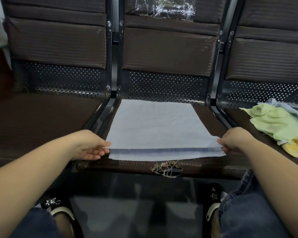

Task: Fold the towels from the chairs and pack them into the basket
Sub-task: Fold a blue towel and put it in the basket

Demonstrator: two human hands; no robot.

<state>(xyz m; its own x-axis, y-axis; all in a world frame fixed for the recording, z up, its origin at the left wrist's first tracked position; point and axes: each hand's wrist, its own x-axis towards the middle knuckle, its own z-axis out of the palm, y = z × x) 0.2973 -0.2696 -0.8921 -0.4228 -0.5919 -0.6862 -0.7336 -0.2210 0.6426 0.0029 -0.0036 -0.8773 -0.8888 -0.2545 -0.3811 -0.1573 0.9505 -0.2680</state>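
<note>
Here, nearest the camera, a person's two knees in dark denim frame the bottom of the view, with dark shoes on the floor between them. Just beyond, the left hand [89,146] pinches the near left corner of a pale blue towel [155,127], its fingers otherwise loosely extended, while the right hand [234,140] curls its fingers around the near right corner. The towel lies flat on the middle chair seat [208,117], its near edge folded over so that a lower layer shows beneath it. Frayed threads [167,166] hang from the seat's front edge. To the right, on the neighbouring seat, a crumpled heap of towels [279,124] in green, yellow and light blue lies well apart from the hands. Behind stand the padded brown backrests [169,48].
</note>
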